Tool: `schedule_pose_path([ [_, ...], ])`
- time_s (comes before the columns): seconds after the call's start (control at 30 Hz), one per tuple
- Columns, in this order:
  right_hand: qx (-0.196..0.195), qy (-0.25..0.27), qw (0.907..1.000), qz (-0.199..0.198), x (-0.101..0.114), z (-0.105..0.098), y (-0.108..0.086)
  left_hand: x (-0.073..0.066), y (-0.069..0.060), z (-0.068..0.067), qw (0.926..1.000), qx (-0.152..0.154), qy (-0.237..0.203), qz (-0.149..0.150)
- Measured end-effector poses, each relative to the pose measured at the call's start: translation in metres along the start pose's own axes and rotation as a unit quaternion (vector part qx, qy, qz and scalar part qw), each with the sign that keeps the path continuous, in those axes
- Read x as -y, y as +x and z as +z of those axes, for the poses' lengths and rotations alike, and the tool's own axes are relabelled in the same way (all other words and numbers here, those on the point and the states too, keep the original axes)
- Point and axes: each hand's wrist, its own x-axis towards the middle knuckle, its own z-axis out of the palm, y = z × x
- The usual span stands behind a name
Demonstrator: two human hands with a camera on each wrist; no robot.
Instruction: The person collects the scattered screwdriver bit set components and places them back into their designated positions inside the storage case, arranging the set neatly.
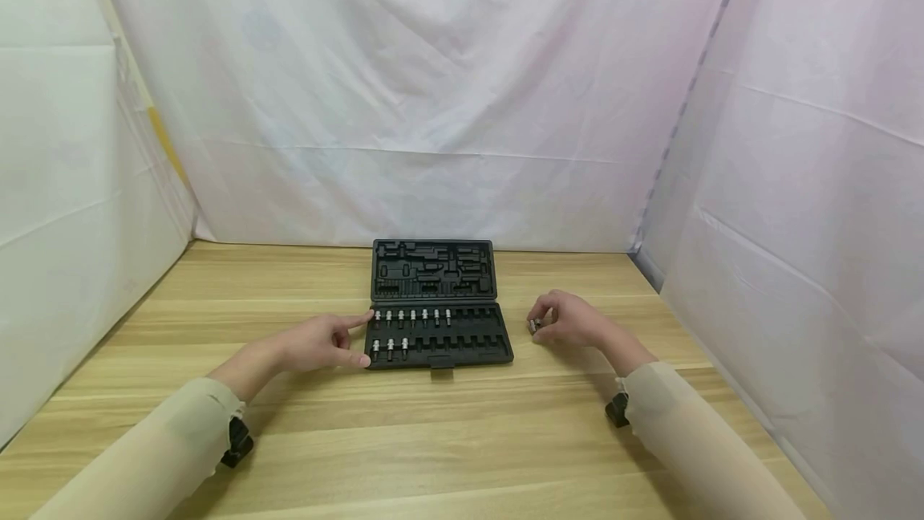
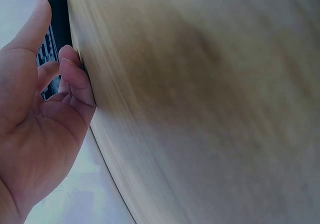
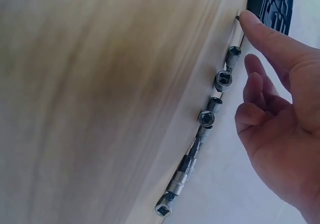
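Note:
An open black case [image 1: 472, 358] lies on the wooden table. My left hand [image 1: 318, 342] touches its left side, with the extended index finger near the hinge and the thumb at the front corner; its other fingers are curled. Silver-topped bit sockets [image 1: 413, 318] fill part of the upper row, and three more [image 1: 391, 346] stand in the lower row at the left. Right of the case, my right hand [image 1: 573, 321] pinches a small bit socket [image 1: 533, 327], mostly covered by the fingertips. Several loose bit sockets [image 3: 207, 119] lie on the table by that hand in the right wrist view.
The case's moulded lid [image 1: 434, 270] stands raised behind its base, toward the white cloth backdrop [image 1: 411, 103]. White sheets [image 1: 794, 263] enclose the wooden table [image 1: 404, 448] at both sides. Unfilled slots [image 1: 475, 342] occupy the right part of the case.

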Motion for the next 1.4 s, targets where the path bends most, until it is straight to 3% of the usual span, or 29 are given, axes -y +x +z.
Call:
schedule_pose_path([
  [0.37, -0.005, 0.083, 0.9965, -0.012, 0.001, 0.002, -0.001, 0.001, 0.001, 0.001, 1.0000, -0.001, 0.000, -0.001],
  [0.57, -0.009, 0.194, 0.9810, -0.004, 0.012, 0.002, 0.005, 0.000, 0.000, 0.000, 1.0000, -0.001, -0.005, 0.000],
  [0.7, -0.005, 0.231, 0.9730, 0.000, 0.022, 0.003, 0.008, 0.000, 0.000, 0.000, 1.0000, 0.000, -0.005, 0.001],
  [1.07, -0.008, 0.229, 0.9734, -0.007, 0.041, 0.010, 0.020, -0.001, 0.000, -0.001, 1.0000, 0.001, -0.006, -0.003],
  [1.23, 0.003, 0.248, 0.9687, -0.017, 0.049, 0.017, 0.029, -0.001, 0.001, 0.000, 1.0000, 0.000, -0.001, -0.004],
  [1.4, -0.006, 0.216, 0.9761, -0.023, 0.057, 0.025, 0.039, 0.001, 0.001, 0.000, 1.0000, -0.001, 0.002, -0.004],
])
